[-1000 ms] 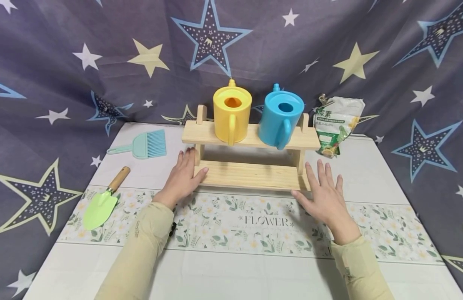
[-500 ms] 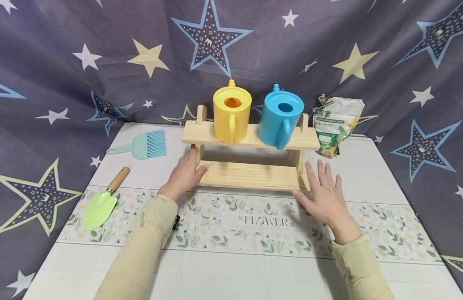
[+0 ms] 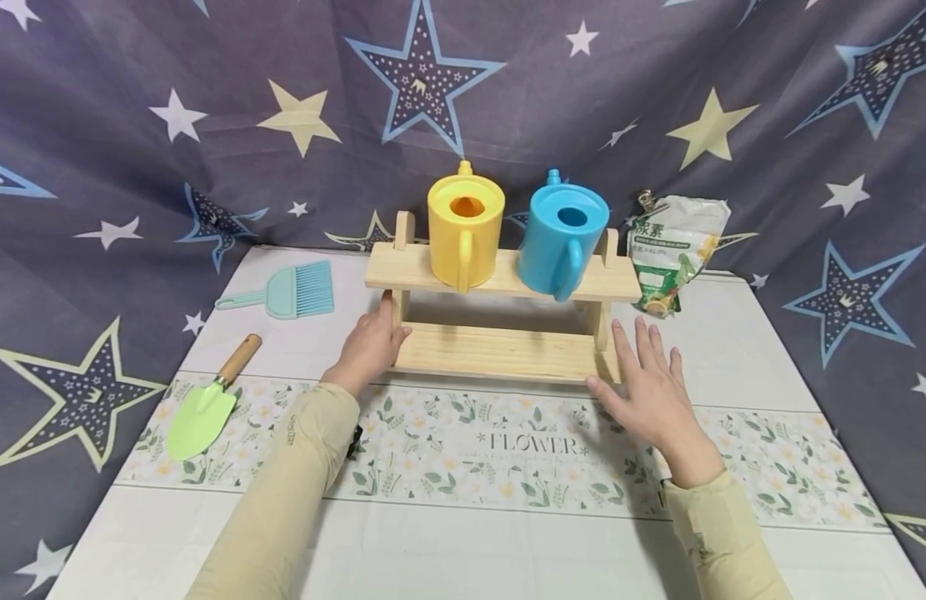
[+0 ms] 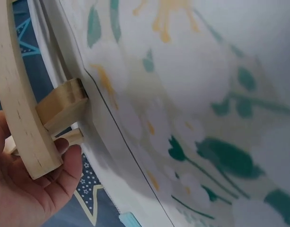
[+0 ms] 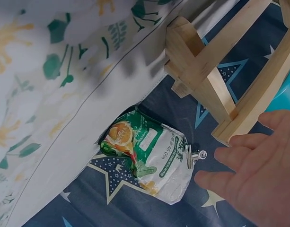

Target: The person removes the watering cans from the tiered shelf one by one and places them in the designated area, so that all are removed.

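Head view: the shelf (image 3: 500, 352) stands toward the table's (image 3: 508, 554) back edge, its front edge just behind the floral band (image 3: 440, 467). On its upper board (image 3: 398, 265), the yellow can (image 3: 447, 237) and the blue can (image 3: 547, 250) stand upright with a narrow gap between, handles facing the person. Open height shows beneath that board, above the lower one. Near the shelf's right end is the bag (image 3: 676, 242), at the table's back edge. Off left, white cloth separates the brush (image 3: 286, 290) and trowel (image 3: 202, 415) from the shelf.

Both arms reach forward from the near edge. The left hand (image 3: 365, 346) is at the shelf's left end; its wrist view shows thumb and fingers curled round a board's end. The right hand (image 3: 653, 400) is at the other end, fingers straight and spread; I cannot tell whether it touches wood.
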### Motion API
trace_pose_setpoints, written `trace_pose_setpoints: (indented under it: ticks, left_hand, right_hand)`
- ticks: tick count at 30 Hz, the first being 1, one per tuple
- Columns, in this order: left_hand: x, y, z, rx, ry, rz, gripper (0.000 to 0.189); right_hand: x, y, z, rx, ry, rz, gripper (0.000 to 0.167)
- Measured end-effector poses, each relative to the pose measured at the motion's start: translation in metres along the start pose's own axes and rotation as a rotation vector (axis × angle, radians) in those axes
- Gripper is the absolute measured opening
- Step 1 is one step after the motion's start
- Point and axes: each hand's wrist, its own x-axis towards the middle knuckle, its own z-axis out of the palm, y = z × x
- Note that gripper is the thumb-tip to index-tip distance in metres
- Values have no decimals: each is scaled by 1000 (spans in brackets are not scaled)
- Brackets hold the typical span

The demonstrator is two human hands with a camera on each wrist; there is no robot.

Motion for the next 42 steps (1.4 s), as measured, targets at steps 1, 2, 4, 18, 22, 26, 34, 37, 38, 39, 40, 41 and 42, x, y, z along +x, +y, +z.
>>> trace_pose_setpoints:
  ticks: [1,2,4,18,22,26,34,37,38,39,40,41,42]
  left_hand:
    - [0,0,0,3,-1,-5,73]
    - [1,0,0,5,-3,-11,73]
    - [2,0,0,7,-11,-23,72]
    - [3,1,6,-90,-21,-83,58]
    - [2,1,6,-89,-19,-83,51]
    - [2,2,6,-96,-32,-86,50]
    - [2,3,6,-103,-53,-96,50]
    - [2,3,6,-107,-60,-99,49]
    - [2,3,6,-109,-62,-98,49]
    - [2,3,6,-111,-63,-97,50]
    - [2,3,6,-113,-64,-95,50]
    - [2,3,6,-115,-63,-96,49]
    - [2,3,6,-116,-62,-95,49]
  right_hand:
    - [0,0,0,4,6,-1,87]
    - [1,-1,-1,8,13,-4,87]
    - [1,-1,-1,20,28,-9,85]
    - [12,-3,-2,218,181,-106,69]
    - [16,-9,-7,266,229,-109,66]
    - [20,-17,-14,310,259,-84,63]
    - [29,-24,-21,443,317,-90,55]
    - [32,-26,-23,497,328,-100,51]
    - [33,-27,-24,513,330,-104,50]
    - [34,-28,-24,527,332,-105,49]
    - [35,-29,-24,543,333,-105,48]
    - [36,-29,-25,555,335,-102,48]
    - [37,-30,-25,567,335,-97,47]
